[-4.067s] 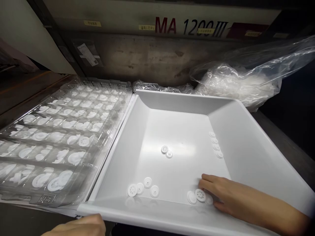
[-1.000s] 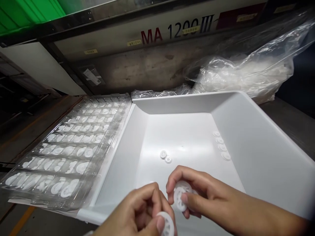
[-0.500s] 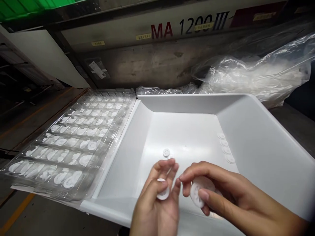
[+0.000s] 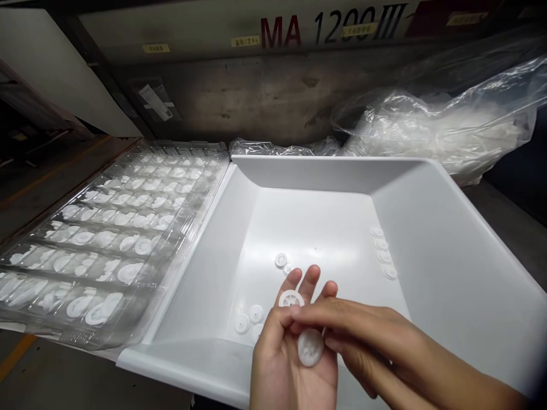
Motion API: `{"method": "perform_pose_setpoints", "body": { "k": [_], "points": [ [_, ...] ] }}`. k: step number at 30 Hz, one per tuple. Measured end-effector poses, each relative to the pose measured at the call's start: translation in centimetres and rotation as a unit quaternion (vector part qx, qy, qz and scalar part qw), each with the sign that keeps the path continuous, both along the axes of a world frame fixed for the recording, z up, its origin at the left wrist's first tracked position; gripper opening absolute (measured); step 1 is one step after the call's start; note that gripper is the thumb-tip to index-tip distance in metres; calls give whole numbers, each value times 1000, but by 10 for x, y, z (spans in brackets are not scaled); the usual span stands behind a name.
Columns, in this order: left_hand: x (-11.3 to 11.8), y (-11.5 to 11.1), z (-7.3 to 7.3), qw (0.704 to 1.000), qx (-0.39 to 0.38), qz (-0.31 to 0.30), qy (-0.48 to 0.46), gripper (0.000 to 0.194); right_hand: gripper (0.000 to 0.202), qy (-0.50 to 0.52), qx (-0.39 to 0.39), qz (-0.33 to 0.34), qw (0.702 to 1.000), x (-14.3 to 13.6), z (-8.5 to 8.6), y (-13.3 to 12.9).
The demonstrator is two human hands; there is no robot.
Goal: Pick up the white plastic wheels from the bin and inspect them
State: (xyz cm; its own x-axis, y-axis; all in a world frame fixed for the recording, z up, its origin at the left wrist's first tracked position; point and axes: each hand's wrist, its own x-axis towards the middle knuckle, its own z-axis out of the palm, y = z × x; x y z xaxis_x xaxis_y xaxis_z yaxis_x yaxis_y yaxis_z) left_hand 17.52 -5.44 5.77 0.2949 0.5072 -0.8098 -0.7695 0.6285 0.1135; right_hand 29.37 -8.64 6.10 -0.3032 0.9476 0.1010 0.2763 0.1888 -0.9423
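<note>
Over the grey tray my left hand point(image 4: 284, 364) is turned palm up, its thumb and fingers around a small white spoked plastic wheel point(image 4: 291, 298). My right hand point(image 4: 376, 336) reaches across it, fingertips at that wheel's lower edge. A second round white plastic disc point(image 4: 310, 347) lies between the right fingers and the left palm, its edge against my right thumb. Several similar discs rest on the tray floor: two small wheels point(image 4: 281, 259) beyond my left hand, a group point(image 4: 241, 324) to its left, and a row point(image 4: 386, 257) at the right side.
The grey tray point(image 4: 325, 160) has raised walls. To its left stands a clear compartment tray point(image 4: 171, 267) filled with white plastic parts. A clear plastic bag point(image 4: 436, 134) of white material lies behind right. A machine panel point(image 4: 239, 91) stands behind.
My right hand has moved left onto my left hand, bringing its disc over the left palm. The wheel in my left hand sits further toward the fingertips. The view has shifted slightly.
</note>
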Motion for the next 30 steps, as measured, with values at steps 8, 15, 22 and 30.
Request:
{"method": "perform_pose_setpoints", "body": {
  "k": [8,15,22,30],
  "points": [
    [-5,-2,-8,994,41,-62,-85,38,47,-134,93,-15,986,13,-21,-9],
    [-9,-7,-14,969,112,-119,-184,53,64,-204,107,-58,971,23,-28,-15],
    [-11,-12,-29,940,173,-173,-236,62,65,-205,168,-78,961,26,-18,-11],
    [-15,-13,-29,901,218,-252,-279,71,44,-201,68,-128,969,31,-17,-14]
  ]
}}
